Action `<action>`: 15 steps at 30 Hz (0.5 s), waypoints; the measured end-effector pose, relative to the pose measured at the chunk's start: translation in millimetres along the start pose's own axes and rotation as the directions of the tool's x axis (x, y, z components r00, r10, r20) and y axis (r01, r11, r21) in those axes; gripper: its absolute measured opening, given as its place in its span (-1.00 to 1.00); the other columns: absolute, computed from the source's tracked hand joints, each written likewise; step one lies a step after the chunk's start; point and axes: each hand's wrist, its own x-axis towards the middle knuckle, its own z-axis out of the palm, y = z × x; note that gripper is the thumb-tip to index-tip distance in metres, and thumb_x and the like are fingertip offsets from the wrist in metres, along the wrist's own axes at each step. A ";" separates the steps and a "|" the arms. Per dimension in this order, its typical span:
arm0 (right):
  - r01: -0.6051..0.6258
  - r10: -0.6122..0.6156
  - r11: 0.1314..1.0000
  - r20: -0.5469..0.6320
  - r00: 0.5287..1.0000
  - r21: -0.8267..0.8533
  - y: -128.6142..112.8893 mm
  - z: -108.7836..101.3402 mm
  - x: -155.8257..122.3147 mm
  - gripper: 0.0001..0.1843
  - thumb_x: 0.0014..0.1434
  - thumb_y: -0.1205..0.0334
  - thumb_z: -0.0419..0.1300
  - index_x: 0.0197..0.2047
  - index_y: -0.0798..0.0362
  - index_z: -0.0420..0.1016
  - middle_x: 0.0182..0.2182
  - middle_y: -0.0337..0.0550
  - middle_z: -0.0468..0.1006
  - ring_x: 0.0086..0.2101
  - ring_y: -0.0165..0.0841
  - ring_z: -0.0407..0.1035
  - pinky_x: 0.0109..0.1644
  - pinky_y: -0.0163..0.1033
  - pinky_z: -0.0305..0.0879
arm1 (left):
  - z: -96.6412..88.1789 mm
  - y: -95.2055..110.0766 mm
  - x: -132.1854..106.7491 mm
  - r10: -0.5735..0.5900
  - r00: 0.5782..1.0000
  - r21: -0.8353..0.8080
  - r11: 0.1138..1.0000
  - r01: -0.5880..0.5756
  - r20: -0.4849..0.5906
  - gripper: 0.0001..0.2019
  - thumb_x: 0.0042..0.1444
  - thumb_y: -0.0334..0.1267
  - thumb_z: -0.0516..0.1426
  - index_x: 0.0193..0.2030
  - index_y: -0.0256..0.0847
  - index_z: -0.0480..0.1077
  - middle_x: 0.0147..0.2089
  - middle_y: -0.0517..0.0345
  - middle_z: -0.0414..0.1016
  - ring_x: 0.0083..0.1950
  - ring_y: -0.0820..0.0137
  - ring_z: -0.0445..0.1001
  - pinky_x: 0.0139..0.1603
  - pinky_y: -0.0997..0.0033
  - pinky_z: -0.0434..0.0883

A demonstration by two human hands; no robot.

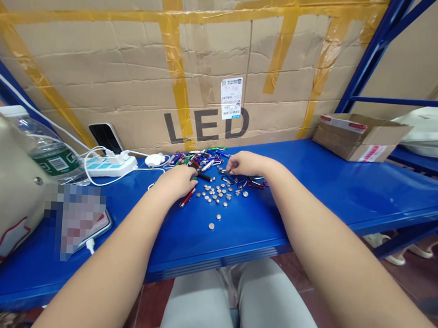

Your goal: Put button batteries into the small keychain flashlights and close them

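Observation:
My left hand (177, 180) rests palm down on the blue shelf (314, 189), fingers curled over a small black flashlight (204, 176). A red flashlight (187, 197) lies just below that hand. My right hand (246, 163) hovers over a pile of small coloured keychain flashlights (200, 159), its fingers pinched together on something I cannot make out. Several silver button cells (217, 192) are scattered between and in front of both hands.
A white power strip (111, 165) with cables, a phone (105, 137) leaning on the LED carton (209, 84), a water bottle (45, 148) and a beige bag (5, 195) stand at left. An open cardboard box (357, 137) sits at right.

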 end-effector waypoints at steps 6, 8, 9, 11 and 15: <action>-0.028 0.034 0.998 -0.104 0.994 0.055 9.2 -2.5 0.5 -0.74 0.10 0.43 0.17 -0.14 0.07 0.58 -0.20 -0.16 0.63 -0.22 -0.34 0.48 -0.12 -0.29 0.36 | 0.5 -0.8 0.2 -0.003 1.000 -0.001 1.000 0.003 -0.007 -0.71 0.17 -0.19 0.03 -0.05 -0.12 0.50 0.00 0.01 0.56 0.02 0.15 0.50 0.04 0.22 0.40; -0.022 0.040 0.992 -0.145 0.989 0.126 11.3 -2.4 0.6 -0.73 0.10 0.44 0.16 -0.13 0.08 0.57 -0.20 -0.14 0.63 -0.22 -0.35 0.48 -0.11 -0.30 0.36 | -1.6 0.3 -1.2 -0.006 0.999 -0.018 1.000 0.005 -0.046 -0.71 0.17 -0.19 0.03 -0.06 -0.14 0.50 0.00 0.00 0.56 0.01 0.13 0.50 0.03 0.20 0.40; -0.007 0.037 0.984 -0.164 0.986 0.179 11.2 -2.3 0.5 -0.73 0.11 0.44 0.16 -0.12 0.09 0.56 -0.20 -0.14 0.63 -0.23 -0.37 0.48 -0.12 -0.31 0.37 | -3.1 1.3 -2.0 -0.009 0.997 -0.030 1.000 0.006 -0.080 -0.71 0.17 -0.19 0.03 -0.08 -0.14 0.51 -0.01 -0.01 0.56 0.01 0.13 0.50 0.03 0.19 0.40; 0.036 0.025 0.952 -0.194 0.981 0.303 8.6 -2.1 0.0 -0.74 0.14 0.41 0.15 -0.10 0.10 0.53 -0.20 -0.13 0.62 -0.28 -0.40 0.48 -0.14 -0.32 0.39 | -6.3 4.2 -3.8 -0.017 0.985 -0.066 0.998 0.006 -0.172 -0.71 0.19 -0.18 0.03 -0.09 -0.15 0.52 -0.01 -0.01 0.55 0.01 0.14 0.49 0.05 0.20 0.39; 0.142 -0.040 0.847 -0.206 0.978 0.512 -3.2 -0.9 -1.1 -0.78 0.18 0.33 0.16 -0.09 0.11 0.50 -0.20 -0.11 0.60 -0.29 -0.42 0.48 -0.13 -0.29 0.44 | -10.4 13.4 -6.8 0.014 0.937 -0.175 0.981 -0.080 -0.350 -0.61 0.23 -0.07 0.03 0.10 -0.19 0.43 0.06 -0.02 0.50 0.06 0.19 0.46 0.12 0.22 0.36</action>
